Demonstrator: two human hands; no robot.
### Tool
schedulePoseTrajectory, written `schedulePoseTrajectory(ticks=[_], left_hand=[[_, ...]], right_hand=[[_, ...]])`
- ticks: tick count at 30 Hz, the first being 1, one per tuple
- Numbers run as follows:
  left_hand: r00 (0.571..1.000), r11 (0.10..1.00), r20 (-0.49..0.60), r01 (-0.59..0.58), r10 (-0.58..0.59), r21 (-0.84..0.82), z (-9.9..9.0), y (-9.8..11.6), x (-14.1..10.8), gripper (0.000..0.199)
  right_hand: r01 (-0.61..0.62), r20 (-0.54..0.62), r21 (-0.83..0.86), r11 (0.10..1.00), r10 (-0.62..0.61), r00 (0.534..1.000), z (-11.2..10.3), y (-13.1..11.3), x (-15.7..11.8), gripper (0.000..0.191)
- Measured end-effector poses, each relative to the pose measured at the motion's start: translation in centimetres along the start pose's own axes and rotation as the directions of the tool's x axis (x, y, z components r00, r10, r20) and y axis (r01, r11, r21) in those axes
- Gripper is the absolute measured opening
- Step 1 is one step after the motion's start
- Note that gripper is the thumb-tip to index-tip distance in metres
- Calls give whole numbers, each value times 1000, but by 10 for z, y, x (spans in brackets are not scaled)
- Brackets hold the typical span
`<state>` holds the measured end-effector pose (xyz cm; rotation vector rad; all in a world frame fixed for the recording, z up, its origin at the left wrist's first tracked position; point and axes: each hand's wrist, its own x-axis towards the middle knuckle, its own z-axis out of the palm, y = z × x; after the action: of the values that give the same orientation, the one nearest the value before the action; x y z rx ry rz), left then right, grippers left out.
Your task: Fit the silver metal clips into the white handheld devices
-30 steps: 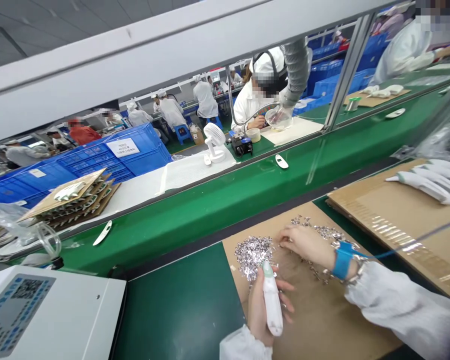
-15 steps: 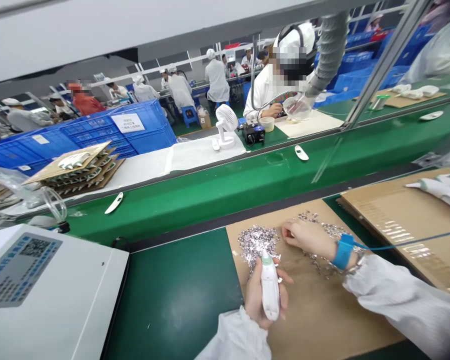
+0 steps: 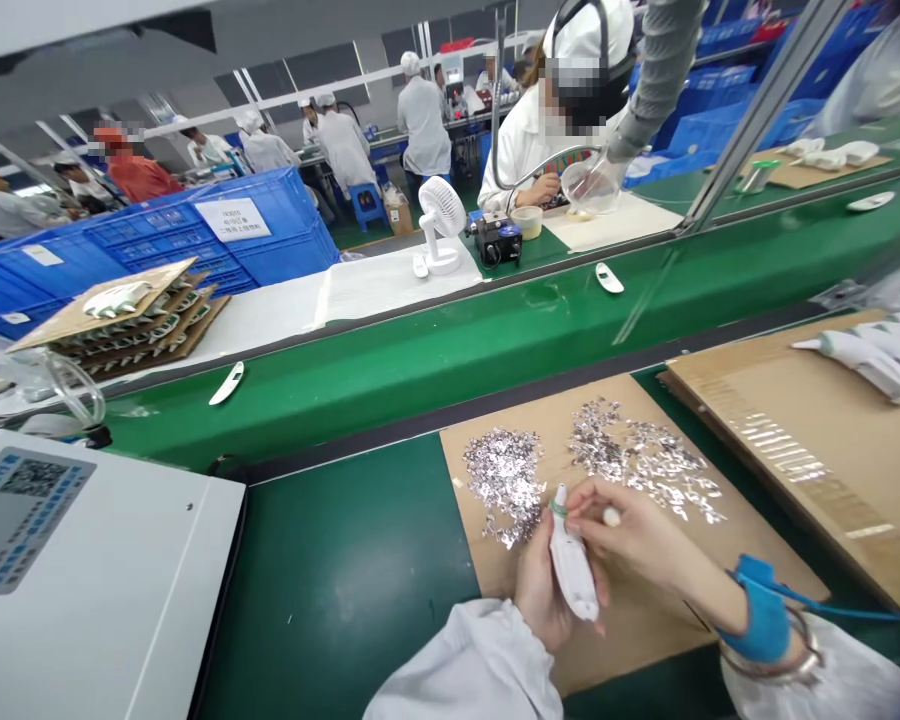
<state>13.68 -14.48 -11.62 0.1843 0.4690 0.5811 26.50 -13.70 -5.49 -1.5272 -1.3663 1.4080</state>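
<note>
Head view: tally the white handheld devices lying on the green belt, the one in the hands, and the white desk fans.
White devices on the green belt: 3
White device in the left hand: 1
White desk fan: 1
Total: 5

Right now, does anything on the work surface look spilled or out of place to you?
Yes: the silver metal pieces lie loose in two rough heaps on the cardboard sheet, not in a container, so they look spilled.
</note>
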Motion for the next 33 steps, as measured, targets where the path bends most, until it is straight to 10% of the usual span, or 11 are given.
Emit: schedulePoseTrajectory(ticks=[22,33], left_hand=[[1000,1000,10,15,-15,-8,-2,1,0,64],[992,992,-80,107,-101,73,2,-3,-4,69]], right_hand=[[-37,-40,-144,989,31,999,14,11,-15,15],[14,63,-485,874,20,998,1,-19,-20,11]])
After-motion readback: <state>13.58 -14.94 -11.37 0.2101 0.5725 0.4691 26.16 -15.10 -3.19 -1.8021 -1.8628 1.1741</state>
